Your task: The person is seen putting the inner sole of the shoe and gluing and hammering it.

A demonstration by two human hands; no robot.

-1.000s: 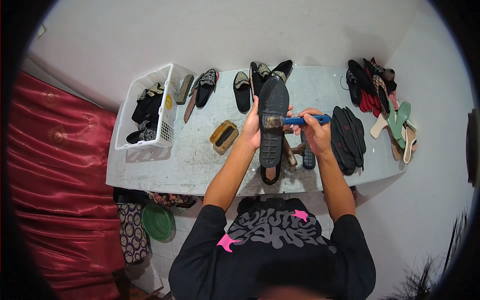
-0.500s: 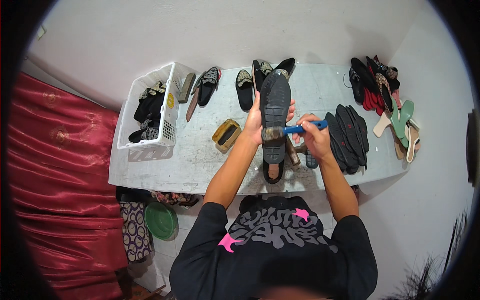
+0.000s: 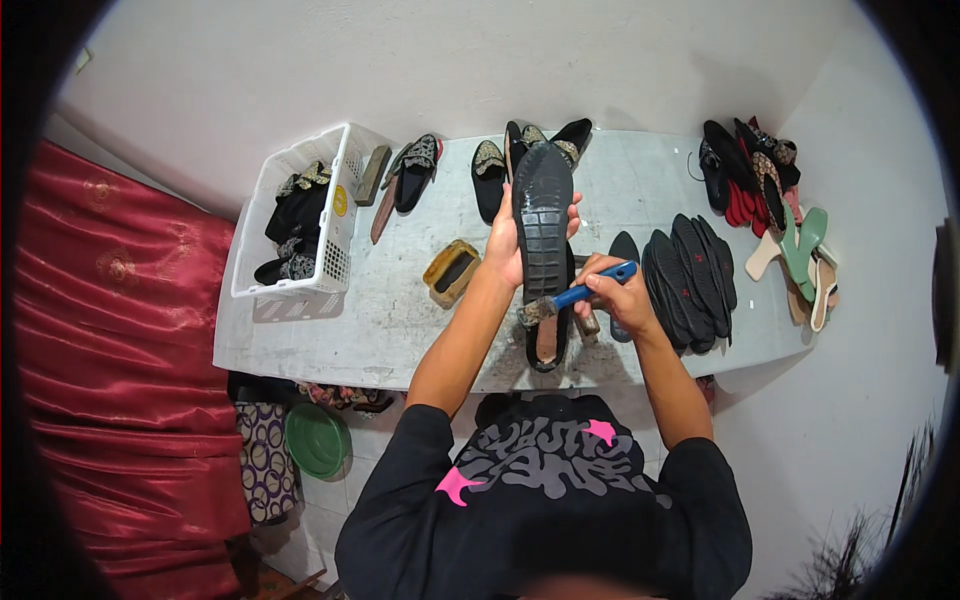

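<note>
Brushing nearer the heel now, right hand point(image 3: 622, 298) fingers clamped on the blue brush point(image 3: 572, 297), left hand point(image 3: 512, 245) gripping the sole-up shoe point(image 3: 542, 215) above the worktop's point(image 3: 400, 320) near edge.

Black shoe sole point(image 3: 541, 215) with ribbed tread; brush point(image 3: 580, 294) with a blue handle and pale bristles; pale grey tabletop point(image 3: 640, 175); white mesh basket point(image 3: 318, 215) of black shoes; black insoles point(image 3: 690, 275) with small red marks; red satin cloth point(image 3: 110, 330) with gold motifs; green bowl point(image 3: 317, 440); black shirt point(image 3: 545, 500) with grey print and pink stars
</note>
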